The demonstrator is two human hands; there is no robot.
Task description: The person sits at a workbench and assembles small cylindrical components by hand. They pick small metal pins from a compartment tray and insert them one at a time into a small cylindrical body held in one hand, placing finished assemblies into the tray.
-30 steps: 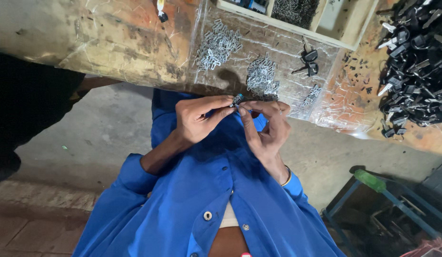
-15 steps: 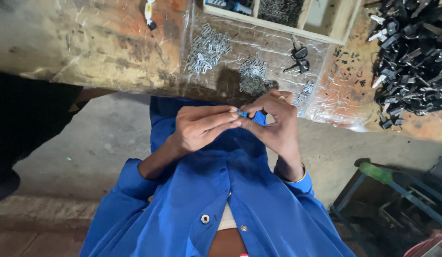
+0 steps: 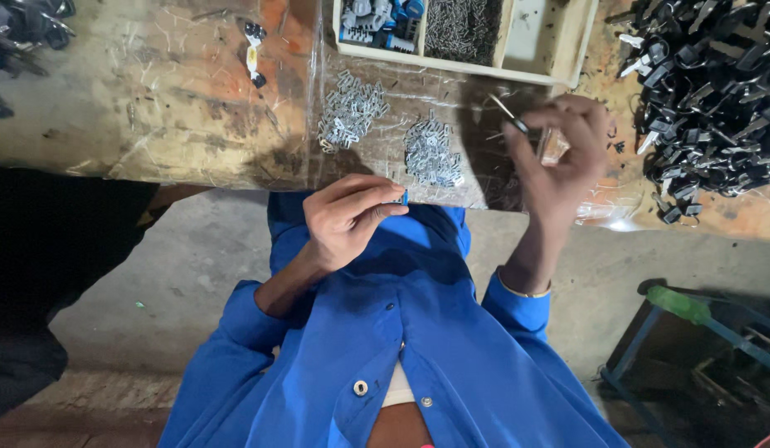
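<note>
Pinching a small blue piece (image 3: pixel 403 197) between thumb and forefinger, my left hand (image 3: pixel 345 217) hovers just off the near edge of the workbench (image 3: pixel 144 99), above my blue shirt (image 3: pixel 385 348). The fingers are curled close, tips narrow on the piece, which barely pokes out. My right hand (image 3: pixel 559 162) is raised over the bench with thumb and fingers closed on a thin metal pin (image 3: pixel 507 114), slim and straight, one end dark; the other fingers fan loosely.

The benchtop is rough, scratched wood with orange stains, and a sheet of clear, crinkled plastic (image 3: pixel 385 91) covers its middle. On the plastic lie two heaps of small shiny metal clips (image 3: pixel 352 112), the second heap (image 3: pixel 432 153) just beside my left fingertips. At the far edge sits a wooden tray (image 3: pixel 571 50) with compartments: blue and black parts in the left one, a mass of fine dark pins in the middle, the right one pale; I cannot tell what it holds.

To the right sprawls a big pile of black keys (image 3: pixel 708 91). A single key (image 3: pixel 254 51) lies apart on the left.
</note>
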